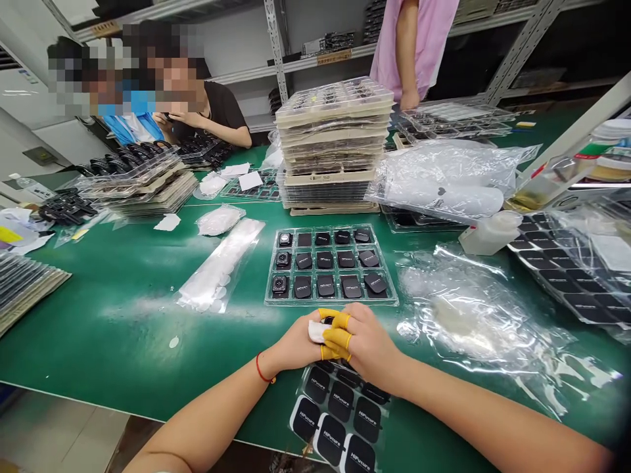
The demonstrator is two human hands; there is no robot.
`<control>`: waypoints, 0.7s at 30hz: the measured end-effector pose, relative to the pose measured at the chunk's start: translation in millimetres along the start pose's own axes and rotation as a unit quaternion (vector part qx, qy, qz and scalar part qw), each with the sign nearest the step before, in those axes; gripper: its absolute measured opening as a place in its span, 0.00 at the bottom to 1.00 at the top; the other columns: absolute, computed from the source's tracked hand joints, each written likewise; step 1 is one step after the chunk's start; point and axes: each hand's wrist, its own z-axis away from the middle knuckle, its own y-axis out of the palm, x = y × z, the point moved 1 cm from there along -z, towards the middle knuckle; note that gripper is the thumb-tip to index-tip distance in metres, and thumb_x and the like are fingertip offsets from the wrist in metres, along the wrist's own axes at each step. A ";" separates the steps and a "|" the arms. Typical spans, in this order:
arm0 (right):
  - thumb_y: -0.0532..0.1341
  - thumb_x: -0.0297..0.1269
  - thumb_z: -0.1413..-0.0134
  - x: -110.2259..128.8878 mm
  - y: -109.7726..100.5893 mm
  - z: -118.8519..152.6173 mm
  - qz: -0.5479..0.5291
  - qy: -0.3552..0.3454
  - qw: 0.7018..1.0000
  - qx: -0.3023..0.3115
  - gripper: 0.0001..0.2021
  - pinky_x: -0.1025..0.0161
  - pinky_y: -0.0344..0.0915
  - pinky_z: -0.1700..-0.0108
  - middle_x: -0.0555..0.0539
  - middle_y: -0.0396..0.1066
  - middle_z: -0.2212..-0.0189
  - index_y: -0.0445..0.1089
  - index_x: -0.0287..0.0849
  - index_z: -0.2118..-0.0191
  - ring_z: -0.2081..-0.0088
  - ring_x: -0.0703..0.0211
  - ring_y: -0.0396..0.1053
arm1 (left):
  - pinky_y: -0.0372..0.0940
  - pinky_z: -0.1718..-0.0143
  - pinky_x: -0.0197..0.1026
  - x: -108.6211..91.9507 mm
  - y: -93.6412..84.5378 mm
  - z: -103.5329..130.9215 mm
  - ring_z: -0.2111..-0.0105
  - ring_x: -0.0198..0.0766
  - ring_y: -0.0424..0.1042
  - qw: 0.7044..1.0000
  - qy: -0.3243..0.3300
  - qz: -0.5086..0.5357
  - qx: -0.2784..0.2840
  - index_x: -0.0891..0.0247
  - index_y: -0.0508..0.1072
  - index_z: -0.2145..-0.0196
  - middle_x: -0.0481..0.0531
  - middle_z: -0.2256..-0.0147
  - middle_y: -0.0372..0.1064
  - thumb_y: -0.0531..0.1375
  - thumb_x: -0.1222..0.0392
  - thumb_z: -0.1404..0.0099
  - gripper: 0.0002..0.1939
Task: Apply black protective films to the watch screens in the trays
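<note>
Close together at the middle front, my left hand (294, 341) and my right hand (367, 338) are both closed, with yellow finger cots on fingertips. Between them a small black watch case (327, 320) shows only in part, gripped by my left hand. My right fingers press a folded white wipe (316, 332) against it. Just beyond my hands lies a clear compartment tray (331, 303). Watch cases (280, 284) fill its left column, and black square HiFuture stickers (326, 286) lie in the others. Below my hands is a sheet of HiFuture stickers (341, 398), partly covered by my right hand.
A tall stack of trays (335, 144) stands behind the compartment tray. Clear plastic bags (473, 315) and a white bottle (493, 233) are on the right. A strip of round clear films (221, 266) lies left. Co-workers (217, 108) sit across the green table (123, 355).
</note>
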 end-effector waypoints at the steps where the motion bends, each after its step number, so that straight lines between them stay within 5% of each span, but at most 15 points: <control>1: 0.58 0.26 0.41 -3.4 0.2 -0.3 0.007 0.005 1.000 -0.010 0.07 0.58 0.59 0.60 0.47 0.69 0.71 0.72 0.41 0.62 0.64 0.57 0.59 | 0.64 0.61 0.39 0.2 0.6 -0.7 0.62 0.36 0.69 1.000 -0.002 0.020 0.008 0.65 0.69 0.55 0.52 0.59 0.71 0.70 0.60 0.48 0.24; 6: 0.56 0.35 0.37 -40.9 -6.1 -2.5 -0.011 0.191 0.982 -0.009 0.08 0.53 0.66 0.56 0.42 0.73 0.63 0.72 0.41 0.59 0.59 0.53 0.66 | 0.66 0.61 0.39 -1.6 5.3 -3.8 0.66 0.34 0.70 0.991 -0.019 0.125 -0.033 0.63 0.67 0.50 0.49 0.64 0.70 0.73 0.58 0.50 0.32; 10: 0.58 0.44 0.40 -54.3 -19.2 -1.4 -0.138 0.360 0.919 0.074 0.15 0.50 0.68 0.50 0.42 0.71 0.54 0.71 0.44 0.52 0.53 0.52 0.69 | 0.69 0.55 0.43 -5.1 -0.4 -2.1 0.61 0.39 0.75 0.985 0.006 0.153 -0.081 0.61 0.66 0.49 0.53 0.61 0.73 0.71 0.55 0.47 0.31; 16: 0.64 0.46 0.49 -47.0 -32.6 -6.7 -0.318 0.408 0.795 0.317 0.20 0.56 0.69 0.58 0.45 0.73 0.60 0.72 0.43 0.52 0.61 0.56 0.71 | 0.68 0.48 0.48 -4.0 -10.9 0.3 0.53 0.45 0.76 0.982 0.058 0.144 -0.103 0.61 0.63 0.47 0.59 0.54 0.73 0.69 0.54 0.43 0.30; 18: 0.65 0.44 0.48 -47.5 -31.9 -8.5 -0.380 0.423 0.754 0.328 0.19 0.58 0.68 0.58 0.46 0.74 0.60 0.72 0.42 0.52 0.61 0.57 0.71 | 0.68 0.48 0.48 -4.2 -12.2 0.4 0.53 0.45 0.75 0.981 0.064 0.137 -0.119 0.61 0.62 0.47 0.58 0.56 0.74 0.69 0.55 0.43 0.30; 21: 0.66 0.43 0.50 -50.6 -29.3 -9.8 -0.397 0.453 0.745 0.288 0.19 0.59 0.66 0.59 0.46 0.74 0.63 0.72 0.39 0.54 0.64 0.59 0.69 | 0.68 0.49 0.48 -5.3 -13.5 0.1 0.54 0.44 0.76 0.978 0.080 0.139 -0.130 0.61 0.61 0.47 0.57 0.58 0.74 0.69 0.55 0.43 0.30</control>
